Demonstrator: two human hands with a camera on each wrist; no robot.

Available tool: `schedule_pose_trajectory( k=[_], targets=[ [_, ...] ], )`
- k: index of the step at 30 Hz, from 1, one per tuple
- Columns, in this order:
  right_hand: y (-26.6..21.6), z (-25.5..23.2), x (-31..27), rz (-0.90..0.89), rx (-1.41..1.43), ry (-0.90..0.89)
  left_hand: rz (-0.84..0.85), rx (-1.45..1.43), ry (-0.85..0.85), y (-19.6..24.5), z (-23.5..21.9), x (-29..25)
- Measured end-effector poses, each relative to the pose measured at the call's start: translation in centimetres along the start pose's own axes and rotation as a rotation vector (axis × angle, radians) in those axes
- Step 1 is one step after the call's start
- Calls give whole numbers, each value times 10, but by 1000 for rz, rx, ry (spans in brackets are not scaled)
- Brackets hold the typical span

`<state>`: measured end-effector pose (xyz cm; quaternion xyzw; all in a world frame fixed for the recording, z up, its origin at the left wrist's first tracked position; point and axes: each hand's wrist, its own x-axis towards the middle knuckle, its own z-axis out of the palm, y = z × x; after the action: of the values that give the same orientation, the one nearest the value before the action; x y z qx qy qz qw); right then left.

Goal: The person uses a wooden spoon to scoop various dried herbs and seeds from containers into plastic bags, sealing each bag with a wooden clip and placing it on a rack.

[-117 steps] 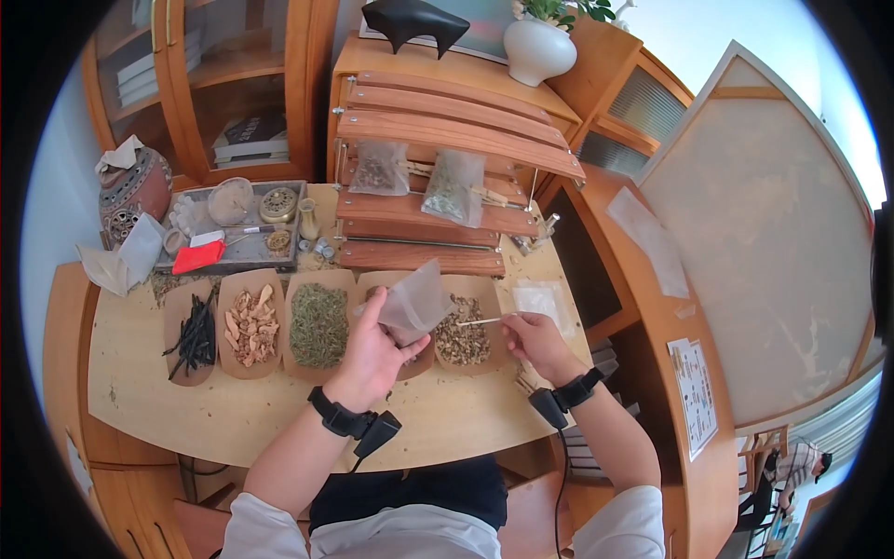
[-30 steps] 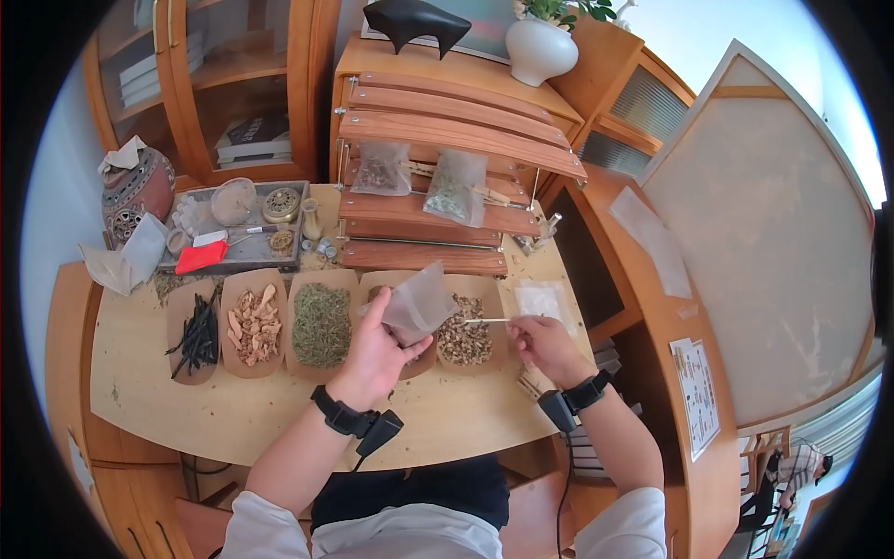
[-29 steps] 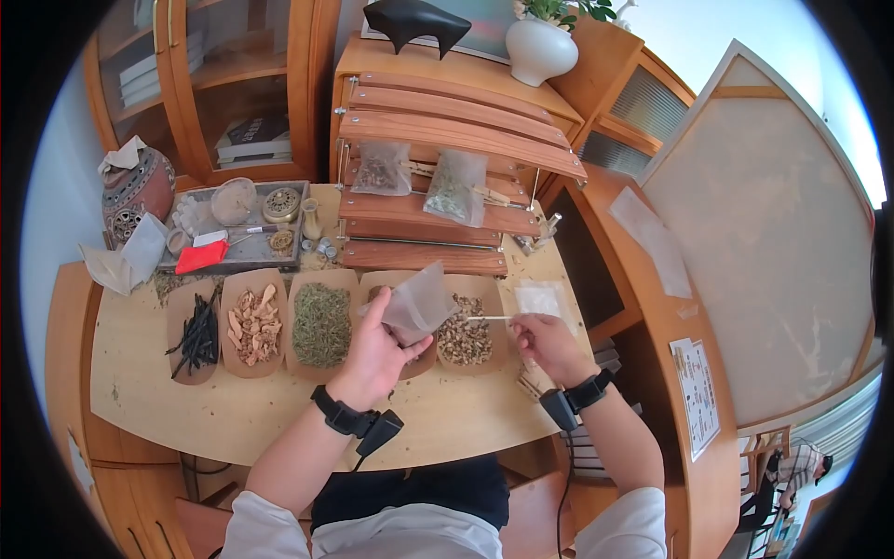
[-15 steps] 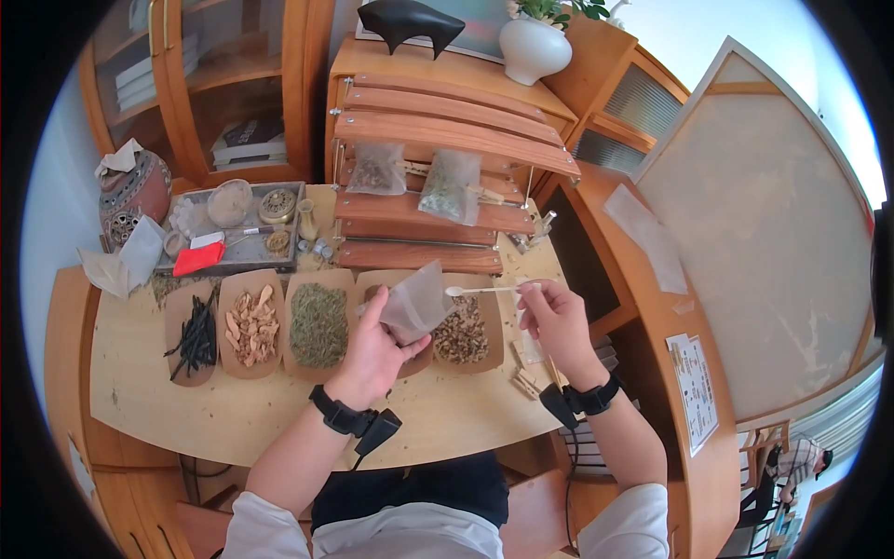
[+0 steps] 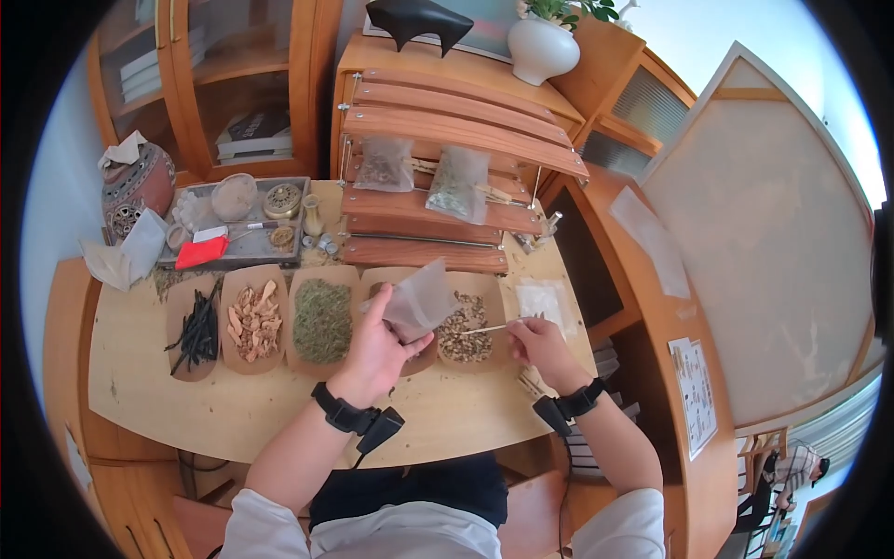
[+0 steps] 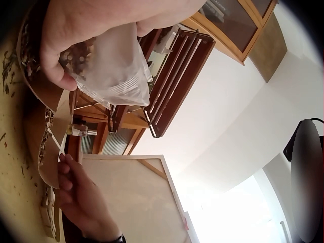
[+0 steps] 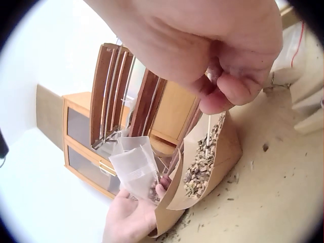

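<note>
My left hand [image 5: 371, 361] grips a translucent bag [image 5: 416, 300] over the paper trays. Brown and pale bits lie in the bag's lower part in the left wrist view, behind my fingers [image 6: 53, 66]. To its right, my right hand [image 5: 548, 352] pinches the thin pale handle of a small spoon [image 5: 484, 329]. The spoon's tip is down among the chopped dried herbs [image 5: 466, 343] of the rightmost paper tray [image 7: 230, 147], its bowl hidden there. Another tray [image 5: 421, 365] stands partly hidden under the bag and left hand.
Further left are trays of black strips [image 5: 197, 337], tan slices [image 5: 254, 321] and green herb [image 5: 322, 321]. Behind them stand a grey tray [image 5: 244, 261] of small vessels and a wooden rack [image 5: 424, 253] with two clipped bags. Flat clear bags [image 5: 543, 303] lie at the right.
The spoon rose out of the chopped herbs toward the bag half a second ago, with its bowl showing. Now my right hand has lowered it back into the herbs. The left hand stays put.
</note>
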<state>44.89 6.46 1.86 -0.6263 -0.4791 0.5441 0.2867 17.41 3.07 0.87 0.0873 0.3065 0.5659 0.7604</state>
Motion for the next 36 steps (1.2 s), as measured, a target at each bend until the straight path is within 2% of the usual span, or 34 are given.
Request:
schedule_pose_trajectory(
  k=[8, 15, 18, 21, 22, 24, 26, 27, 29, 33, 36],
  targets=[
    [-3, -5, 1, 134, 290, -105, 11, 17, -12, 2, 2, -2],
    [-31, -20, 1, -10, 375, -48, 17, 26, -8, 2, 1, 0],
    [-56, -9, -8, -151, 314, -20, -19, 18, -20, 2, 1, 0],
    [-74, 16, -31, -322, 53, 62, -18, -3, -66, 0, -1, 1],
    [-73, 19, -33, -385, 46, 97, -20, -6, -57, 1, -2, 1],
    [-63, 24, -40, -518, 34, 162, -13, -15, -40, -1, -3, 3],
    [-47, 17, -42, -523, 128, 258, -9, -26, -53, -1, -4, 3],
    [-42, 11, -50, -497, 121, 271, -3, -34, -47, -2, -3, 2],
    [-28, 16, -65, -456, 318, 358, 11, -63, -39, -4, -7, 7],
    [35, 15, -78, -359, 518, 449, 54, -119, -53, -2, -5, 4],
    [70, 21, -82, -385, 573, 522, 79, -145, -65, -1, -1, 0]
  ],
)
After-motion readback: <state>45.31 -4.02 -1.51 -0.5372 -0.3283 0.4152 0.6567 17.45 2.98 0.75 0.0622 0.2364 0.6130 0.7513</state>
